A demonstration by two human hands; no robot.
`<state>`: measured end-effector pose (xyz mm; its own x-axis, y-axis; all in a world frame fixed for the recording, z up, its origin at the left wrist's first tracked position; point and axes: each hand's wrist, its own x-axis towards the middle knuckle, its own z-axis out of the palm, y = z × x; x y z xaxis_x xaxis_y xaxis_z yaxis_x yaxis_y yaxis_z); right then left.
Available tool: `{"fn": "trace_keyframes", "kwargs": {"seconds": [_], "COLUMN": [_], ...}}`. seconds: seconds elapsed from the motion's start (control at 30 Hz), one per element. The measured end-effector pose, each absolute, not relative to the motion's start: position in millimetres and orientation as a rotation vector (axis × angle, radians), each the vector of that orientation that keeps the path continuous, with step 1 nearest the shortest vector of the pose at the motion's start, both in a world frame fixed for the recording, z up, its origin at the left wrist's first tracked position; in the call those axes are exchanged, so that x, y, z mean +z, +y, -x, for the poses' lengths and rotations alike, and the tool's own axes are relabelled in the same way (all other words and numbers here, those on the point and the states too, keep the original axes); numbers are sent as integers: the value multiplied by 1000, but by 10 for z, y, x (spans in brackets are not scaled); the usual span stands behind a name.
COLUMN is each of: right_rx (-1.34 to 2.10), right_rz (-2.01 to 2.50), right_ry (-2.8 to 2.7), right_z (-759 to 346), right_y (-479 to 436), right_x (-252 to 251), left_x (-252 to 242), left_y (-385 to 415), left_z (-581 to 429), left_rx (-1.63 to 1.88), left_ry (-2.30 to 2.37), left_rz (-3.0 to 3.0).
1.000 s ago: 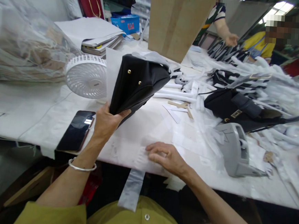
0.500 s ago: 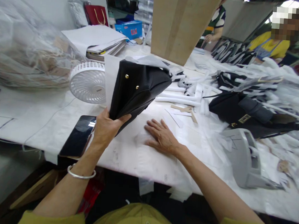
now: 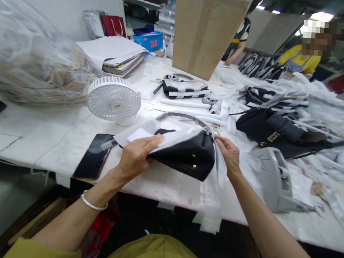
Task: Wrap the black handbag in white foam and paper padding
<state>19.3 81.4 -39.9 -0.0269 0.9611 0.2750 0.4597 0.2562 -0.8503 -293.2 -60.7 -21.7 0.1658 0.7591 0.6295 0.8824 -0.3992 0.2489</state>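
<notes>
A black handbag is held tilted just over the table, its base with two gold studs turned toward me. White sheeting covers its upper side, and a wrapped handle arches behind it. My left hand is closed around the bag's left end, thumb on top. At the other end, my right hand pinches a translucent white sheet hanging beside the bag; its fingertips are partly hidden. A black phone lies left of my left hand, with a white fan behind it.
A grey tape dispenser stands at right, before another black bag and white wrapping strips. A wrapped bag lies in front of the tall cardboard box. A large plastic sack fills the left. Co-workers stand behind.
The handbag has been lowered and turned, so its studded base now faces right and toward me. My right hand has left the tabletop and moved right to the bag's end, its fingers now pinching.
</notes>
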Motion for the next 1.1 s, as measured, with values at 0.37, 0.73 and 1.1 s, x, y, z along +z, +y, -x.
{"fn": "trace_keyframes", "kwargs": {"seconds": [0.37,0.73,1.1], "right_rx": [537,562,724], "right_rz": [1222,1885,1920], "right_ry": [-1902,-2497,-2281], "right_z": [-134,1150,876], "right_y": [554,1323,1477], "right_x": [172,-65,-394], "left_x": [-524,-642,-618], "left_y": [-929,-1016,-1008], "left_z": [2425,2145,2151], "left_rx": [-634,-571,-537], "left_ry": [-1306,-1474,-1499], "left_rz": [2210,2088,2135]}}
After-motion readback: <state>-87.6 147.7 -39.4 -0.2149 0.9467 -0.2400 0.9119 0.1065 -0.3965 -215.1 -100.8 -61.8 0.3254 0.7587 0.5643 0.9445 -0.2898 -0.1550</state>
